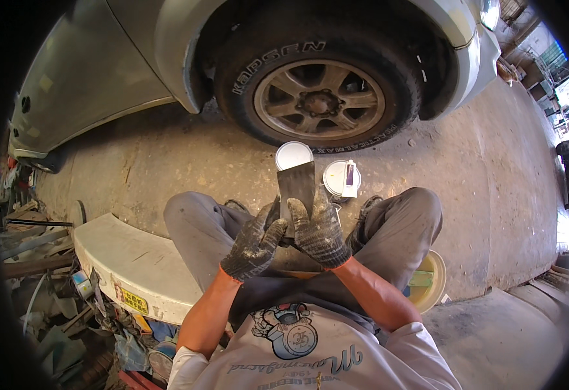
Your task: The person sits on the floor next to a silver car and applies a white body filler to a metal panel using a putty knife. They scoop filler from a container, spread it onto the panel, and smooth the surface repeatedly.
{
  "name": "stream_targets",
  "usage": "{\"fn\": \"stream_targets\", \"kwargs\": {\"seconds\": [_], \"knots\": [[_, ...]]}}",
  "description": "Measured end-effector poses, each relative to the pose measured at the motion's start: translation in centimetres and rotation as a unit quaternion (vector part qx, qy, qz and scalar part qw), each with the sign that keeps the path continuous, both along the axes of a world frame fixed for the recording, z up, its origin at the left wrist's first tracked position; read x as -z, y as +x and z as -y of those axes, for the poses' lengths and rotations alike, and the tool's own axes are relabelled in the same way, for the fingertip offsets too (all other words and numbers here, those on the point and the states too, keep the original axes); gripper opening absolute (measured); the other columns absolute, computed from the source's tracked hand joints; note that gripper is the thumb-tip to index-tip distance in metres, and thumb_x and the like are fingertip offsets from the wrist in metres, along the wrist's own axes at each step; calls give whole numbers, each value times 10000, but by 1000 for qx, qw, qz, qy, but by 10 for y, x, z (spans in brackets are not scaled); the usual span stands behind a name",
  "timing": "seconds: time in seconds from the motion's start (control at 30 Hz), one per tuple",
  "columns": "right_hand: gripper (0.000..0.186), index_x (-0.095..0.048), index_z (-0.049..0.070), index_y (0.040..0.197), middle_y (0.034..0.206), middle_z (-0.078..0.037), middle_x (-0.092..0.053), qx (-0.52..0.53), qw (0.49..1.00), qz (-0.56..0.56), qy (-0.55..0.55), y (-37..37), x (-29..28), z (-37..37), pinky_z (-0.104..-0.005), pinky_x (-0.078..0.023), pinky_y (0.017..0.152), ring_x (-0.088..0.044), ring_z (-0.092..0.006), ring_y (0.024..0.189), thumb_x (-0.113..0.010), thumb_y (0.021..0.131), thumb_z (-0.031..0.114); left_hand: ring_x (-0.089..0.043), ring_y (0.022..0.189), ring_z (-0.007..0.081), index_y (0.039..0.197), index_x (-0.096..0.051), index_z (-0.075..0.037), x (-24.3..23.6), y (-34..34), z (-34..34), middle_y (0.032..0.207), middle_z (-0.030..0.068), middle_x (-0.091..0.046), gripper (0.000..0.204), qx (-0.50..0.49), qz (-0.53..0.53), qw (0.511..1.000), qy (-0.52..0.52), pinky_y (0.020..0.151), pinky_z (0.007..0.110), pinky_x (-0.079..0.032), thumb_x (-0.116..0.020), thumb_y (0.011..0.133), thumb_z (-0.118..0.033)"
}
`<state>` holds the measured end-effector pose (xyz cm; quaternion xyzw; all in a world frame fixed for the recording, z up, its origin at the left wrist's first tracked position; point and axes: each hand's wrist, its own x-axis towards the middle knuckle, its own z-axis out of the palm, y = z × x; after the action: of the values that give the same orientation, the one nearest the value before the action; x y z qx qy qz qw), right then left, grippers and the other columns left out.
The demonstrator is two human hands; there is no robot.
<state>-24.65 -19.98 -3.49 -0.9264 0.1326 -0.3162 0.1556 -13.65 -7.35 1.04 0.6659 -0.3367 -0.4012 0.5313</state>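
Observation:
Both my hands wear dark knit work gloves with pale smears and orange cuffs, and they meet over my lap. A dark grey, flat rectangular sheet (pixel 297 184) stands up between them, its kind not plain. My right hand (pixel 322 235) grips it, thumb lying across its face. At its lower left edge, my left hand (pixel 256 238) is closed, fingers partly hidden. Just beyond the sheet are two round tins with pale lids: one tin (pixel 294 155) partly covered by the sheet, the other tin (pixel 337 184) bearing a white and purple tube (pixel 350 177).
A vehicle's wheel (pixel 320 101) and pale body panel (pixel 96 58) stand ahead. A pale curved bumper (pixel 135 257) lies at left beside piled scrap (pixel 63 312). At my right is a round tub (pixel 435 279) with something green inside. The floor (pixel 486 195) is concrete.

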Motion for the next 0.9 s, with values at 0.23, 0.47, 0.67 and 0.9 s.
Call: {"fn": "stream_targets", "kwargs": {"seconds": [0.23,0.47,0.67,0.9], "knots": [[451,-524,29,1265,1172,-273,-523,-35,919,-125,373,-1,-38,1,-495,-462,809,-566,-410,944,-621,845,161,-560,1119,291,1348,-406,45,7,6,-8,1231,231,-560,409,72,178,981,10,972,333,-415,-491,968,-82],[425,-556,29,1241,1189,-334,-484,114,966,-96,209,14,-31,14,-489,-424,920,-510,-469,1061,-600,826,110,-518,1182,264,1357,-405,31,-2,-8,6,1280,186,-541,396,-47,33,997,-52,998,324,-387,-463,988,-98],[417,-579,66,1229,1219,-359,-459,72,995,-9,62,10,-11,7,-518,-415,927,-498,-494,1074,-598,814,103,-493,1200,250,1356,-403,31,-8,-4,3,1312,188,-512,394,-14,10,999,-33,1010,320,-367,-456,993,-111],[391,-569,83,1235,1193,-327,-487,42,998,13,50,9,-22,1,-513,-450,852,-535,-470,1010,-581,845,102,-525,1157,288,1342,-409,48,-4,2,2,1273,214,-532,396,-5,105,991,-83,979,336,-399,-485,975,-80]]}}
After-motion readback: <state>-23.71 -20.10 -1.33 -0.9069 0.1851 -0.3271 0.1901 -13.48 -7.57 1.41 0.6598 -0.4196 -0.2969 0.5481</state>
